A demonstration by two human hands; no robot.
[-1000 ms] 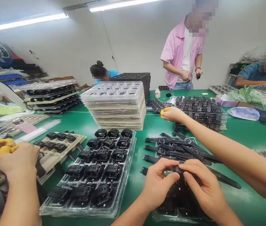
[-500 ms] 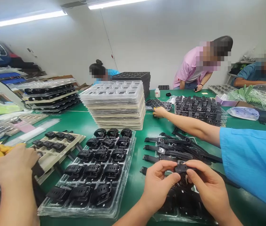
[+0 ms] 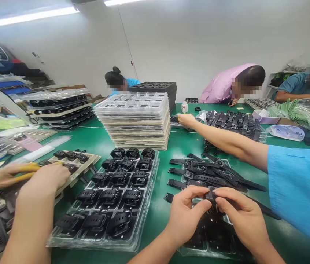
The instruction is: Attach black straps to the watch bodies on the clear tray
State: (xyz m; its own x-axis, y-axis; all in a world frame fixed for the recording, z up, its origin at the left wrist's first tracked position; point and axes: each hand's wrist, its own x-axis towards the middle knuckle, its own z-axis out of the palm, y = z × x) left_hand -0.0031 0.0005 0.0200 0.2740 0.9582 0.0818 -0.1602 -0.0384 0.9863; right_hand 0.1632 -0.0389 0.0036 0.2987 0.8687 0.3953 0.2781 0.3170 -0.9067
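My left hand (image 3: 189, 211) and my right hand (image 3: 241, 212) meet at the front right of the table. Fingertips of both pinch the strap of a black smartwatch (image 3: 211, 197) between them. The watch face is mostly hidden by my fingers. Directly below lies a clear plastic tray (image 3: 196, 253) with dark watches in it, partly covered by my hands. Just beyond, several black watches with straps laid out straight (image 3: 207, 170) rest on another tray. To the left, a clear tray (image 3: 141, 227) carries rows of watches with closed straps.
A tall stack of pale trays (image 3: 133, 121) stands mid-table. A co-worker's blue-sleeved arm (image 3: 226, 141) reaches across from the right. At left, another person's hands (image 3: 42, 176) work over a beige tray (image 3: 91, 163). A pile of watches (image 3: 232, 123) lies farther back.
My hands stay nearly in place, still on the watch strap. The hands at left have moved right over the beige tray. The person in pink has bent lower.
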